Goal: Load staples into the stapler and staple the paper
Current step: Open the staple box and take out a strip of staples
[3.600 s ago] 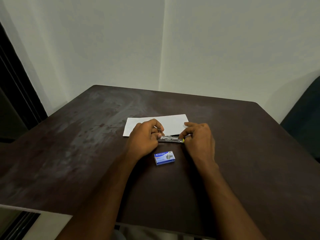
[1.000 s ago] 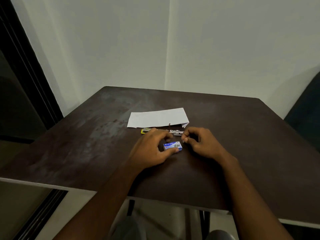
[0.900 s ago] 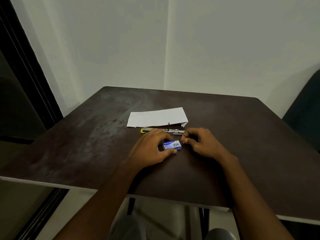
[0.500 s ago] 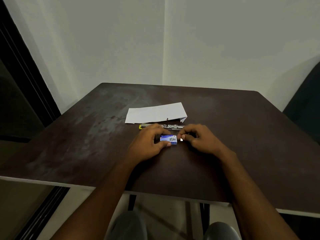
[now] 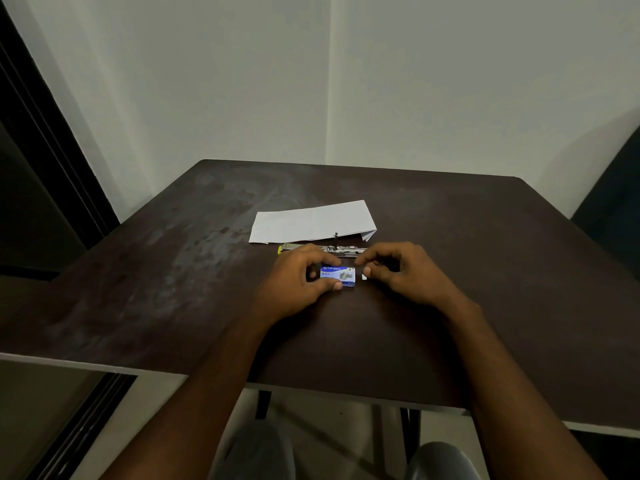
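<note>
A small blue staple box [image 5: 338, 276] lies on the dark table [image 5: 173, 289]. My left hand [image 5: 298, 285] grips it between thumb and fingers. My right hand [image 5: 398, 271] pinches a small white piece, the box's inner tray or flap [image 5: 364, 277], at the box's right end. Just behind the hands lies the stapler [image 5: 332, 249], opened out flat, metal with a yellow tip at its left. White folded paper [image 5: 313, 221] rests behind the stapler.
The table stands in a corner of pale walls. A dark chair [image 5: 613, 202] is at the right edge. A dark door frame [image 5: 41, 143] runs down the left. My knees [image 5: 440, 459] show below the table's near edge.
Both hands have left the stapler, which now lies opened on the table. My left hand took hold of the staple box, and my right hand drew a white piece out of its right end.
</note>
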